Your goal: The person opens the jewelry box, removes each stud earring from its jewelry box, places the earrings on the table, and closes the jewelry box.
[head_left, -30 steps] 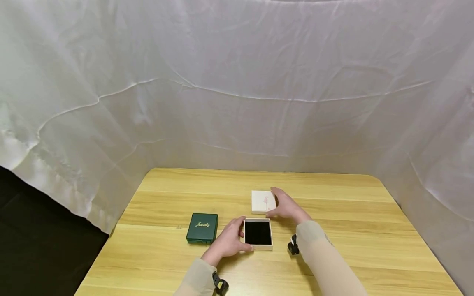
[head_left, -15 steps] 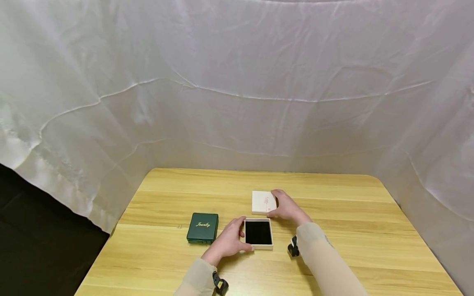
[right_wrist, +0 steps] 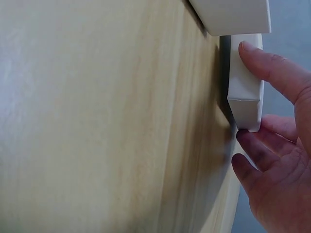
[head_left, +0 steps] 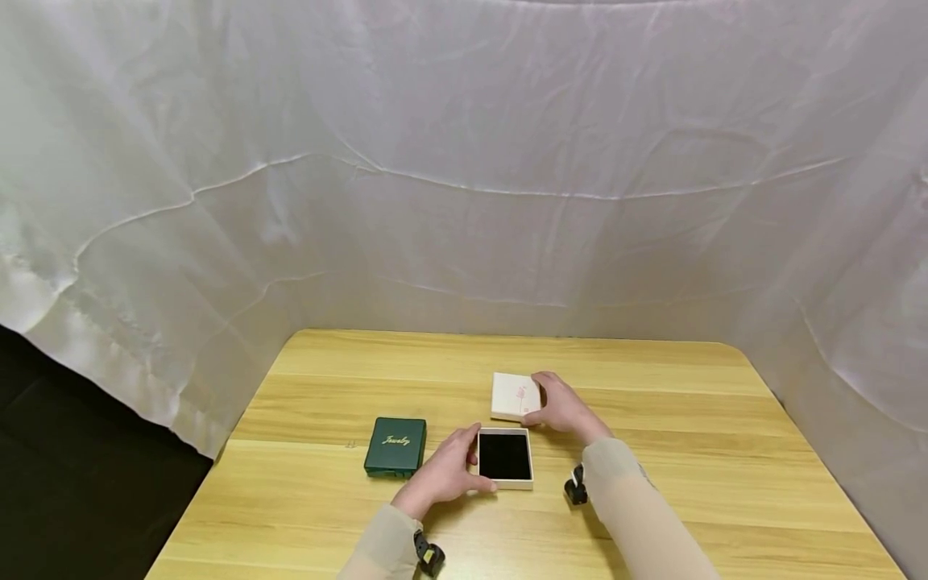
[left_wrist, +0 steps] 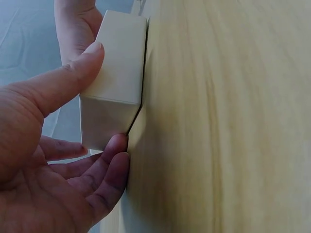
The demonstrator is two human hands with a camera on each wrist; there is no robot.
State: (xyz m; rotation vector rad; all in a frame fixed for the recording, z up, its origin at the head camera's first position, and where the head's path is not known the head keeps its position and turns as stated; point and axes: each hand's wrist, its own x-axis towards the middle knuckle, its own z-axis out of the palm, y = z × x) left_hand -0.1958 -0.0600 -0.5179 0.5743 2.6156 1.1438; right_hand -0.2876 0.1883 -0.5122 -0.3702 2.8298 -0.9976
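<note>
My left hand (head_left: 445,471) grips an open white box (head_left: 515,485) at its left side, thumb on the near wall and fingers round the left and far part. A black pad lines the inside of this box. Just beyond it, my right hand (head_left: 564,407) holds a white box lid (head_left: 511,395) with pink print, pinching it between thumb and fingers at the right edge. In the right wrist view, a dark gap shows between the lid (right_wrist: 243,80) and the table. The left wrist view has the box (left_wrist: 119,63) resting flat between thumb and fingers.
A dark green box (head_left: 395,455) with gold "Jewelry" lettering stands left of my left hand. Tiny pale items (head_left: 351,444), too small to make out, lie farther left. The wooden table (head_left: 689,451) is backed by white cloth (head_left: 464,242).
The lid has turned very slightly in my right hand. My left hand and the open box have stayed in place.
</note>
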